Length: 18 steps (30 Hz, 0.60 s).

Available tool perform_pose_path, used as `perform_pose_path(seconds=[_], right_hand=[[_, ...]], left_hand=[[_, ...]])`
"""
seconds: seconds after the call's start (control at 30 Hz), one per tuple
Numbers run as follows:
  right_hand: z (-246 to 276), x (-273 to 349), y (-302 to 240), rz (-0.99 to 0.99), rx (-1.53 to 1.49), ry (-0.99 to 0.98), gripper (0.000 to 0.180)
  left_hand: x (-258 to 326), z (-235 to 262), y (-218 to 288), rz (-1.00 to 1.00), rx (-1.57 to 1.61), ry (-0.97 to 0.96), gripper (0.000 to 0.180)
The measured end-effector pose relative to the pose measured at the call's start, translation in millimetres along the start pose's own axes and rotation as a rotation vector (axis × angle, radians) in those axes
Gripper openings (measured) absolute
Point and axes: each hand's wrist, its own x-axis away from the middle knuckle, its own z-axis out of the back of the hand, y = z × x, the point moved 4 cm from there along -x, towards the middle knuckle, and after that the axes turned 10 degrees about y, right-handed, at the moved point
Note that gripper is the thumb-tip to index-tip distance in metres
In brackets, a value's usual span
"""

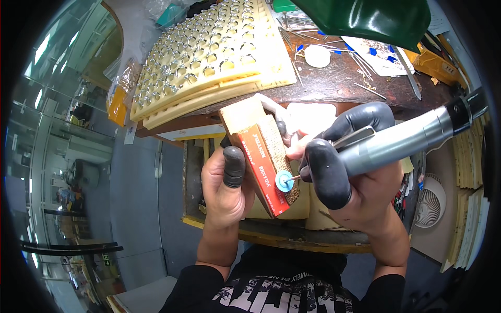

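Observation:
My left hand, with a black cot on its thumb, is closed round a red oblong block. The block has a pale end, and a rough gold-brown strip runs along one side. In my right hand, whose fingers wear black cots, is a grey rotary handpiece, gripped like a pen. A thin shank carries a small light-blue polishing wheel at its tip. The wheel lies against the lower part of the block, by the rough strip. Whether it spins I cannot tell.
Stacked cream trays of silver-coloured rings stand on the dark wooden bench. A white round lid, thin rods and tweezers lie to the right. A green lamp shade hangs above. A white fan stands at right.

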Motion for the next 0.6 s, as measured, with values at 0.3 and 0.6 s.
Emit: perform_pose_path(seconds=[0.3, 0.6], right_hand=[[1.9, -3.4, -3.2, 0.077, 0.109, -0.040, 0.012], [-1.1, -1.1, -1.3, 0.042, 0.035, -0.002, 0.014]], left_hand=[[-0.4, -0.9, -0.3, -0.004, 0.005, 0.001, 0.059], [1.5, -0.9, 3.0, -0.009, -0.023, -0.021, 0.057]])
